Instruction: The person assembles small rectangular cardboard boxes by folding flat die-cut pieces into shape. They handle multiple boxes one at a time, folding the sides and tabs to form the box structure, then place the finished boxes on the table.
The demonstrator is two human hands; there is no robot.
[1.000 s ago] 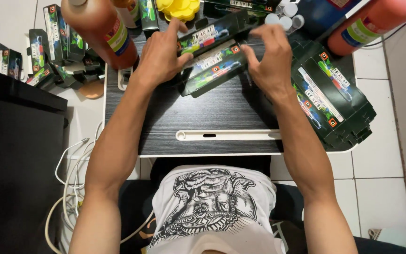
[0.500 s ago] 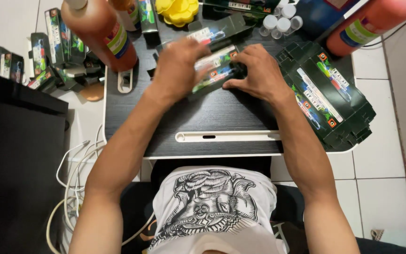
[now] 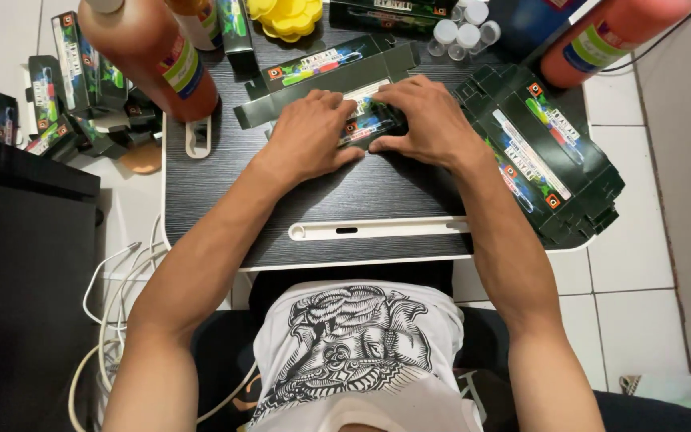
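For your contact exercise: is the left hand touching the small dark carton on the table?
Touching. The head view shows the left hand pressing its fingers on the small dark carton.

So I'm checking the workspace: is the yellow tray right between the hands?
No, the yellow tray sits at the table's far edge; a small carton lies between both hands.

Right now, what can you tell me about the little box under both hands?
The box is dark green printed card with bright colourful labels, small and oblong. It lies flat on the black tabletop, near the far middle. The left hand presses on its left end and the right hand covers its right end, so only the middle strip shows. Whether its flaps are shut is hidden.
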